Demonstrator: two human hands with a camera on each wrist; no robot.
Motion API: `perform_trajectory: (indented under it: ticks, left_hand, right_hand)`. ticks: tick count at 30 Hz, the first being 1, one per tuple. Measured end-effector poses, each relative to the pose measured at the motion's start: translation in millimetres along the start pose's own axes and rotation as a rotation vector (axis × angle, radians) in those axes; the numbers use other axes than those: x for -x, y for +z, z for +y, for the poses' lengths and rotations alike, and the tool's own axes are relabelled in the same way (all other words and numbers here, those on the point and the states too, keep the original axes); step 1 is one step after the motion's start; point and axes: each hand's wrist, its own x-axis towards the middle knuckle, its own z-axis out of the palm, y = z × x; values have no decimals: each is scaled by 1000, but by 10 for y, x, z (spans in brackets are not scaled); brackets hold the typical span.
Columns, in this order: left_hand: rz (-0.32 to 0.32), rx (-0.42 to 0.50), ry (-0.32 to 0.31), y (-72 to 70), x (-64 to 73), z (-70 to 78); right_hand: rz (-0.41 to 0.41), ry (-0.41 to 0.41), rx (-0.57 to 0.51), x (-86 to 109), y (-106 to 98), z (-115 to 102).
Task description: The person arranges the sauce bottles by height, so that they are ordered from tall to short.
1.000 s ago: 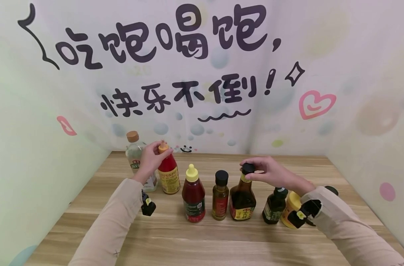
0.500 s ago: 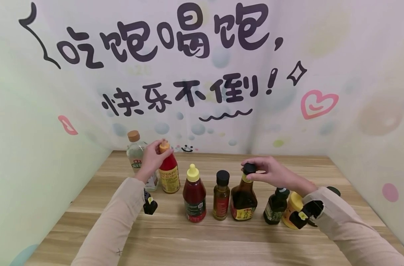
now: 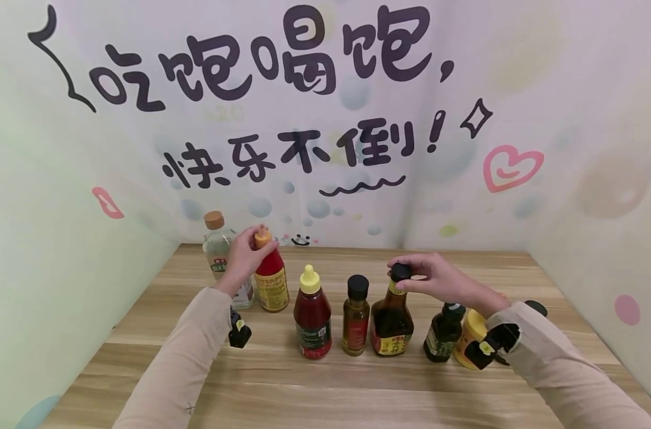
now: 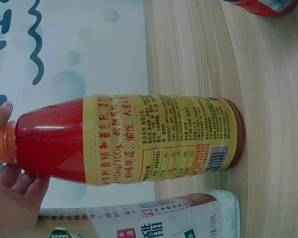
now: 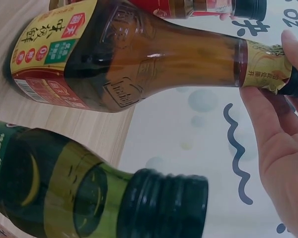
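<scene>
Stretching forward, left hand (image 3: 245, 255) pinching red bottle (image 3: 272, 282) near its top, right hand (image 3: 438, 277) pinching brown bottle (image 3: 392, 317) likewise

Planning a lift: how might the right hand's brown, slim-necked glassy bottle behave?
The brown bottle is probably stiff and breakable: its embossed walls look like glass. It's likely bottom-heavy, broad below its neck. It might swing, the right hand holding only its top.

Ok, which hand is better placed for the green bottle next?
Likely the right hand: it holds the brown bottle beside the green bottle; the left hand holds a red bottle farther away.
</scene>
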Motion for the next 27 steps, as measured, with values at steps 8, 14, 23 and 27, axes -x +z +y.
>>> perform_trajectory:
  ticks: [8, 14, 23, 27]
  left_hand:
    - [-35, -4, 11, -11, 9, -16]
    - [-71, 16, 15, -41, 18, -7]
    - [-113, -26, 64, -207, 86, 138]
    - [-91, -49, 105, -292, 121, 188]
  right_hand:
    - [-1, -3, -7, 8, 1, 24]
    - [4, -2, -15, 14, 0, 17]
    - [-8, 7, 0, 10, -6, -6]
    - [-14, 0, 2, 0, -6, -11]
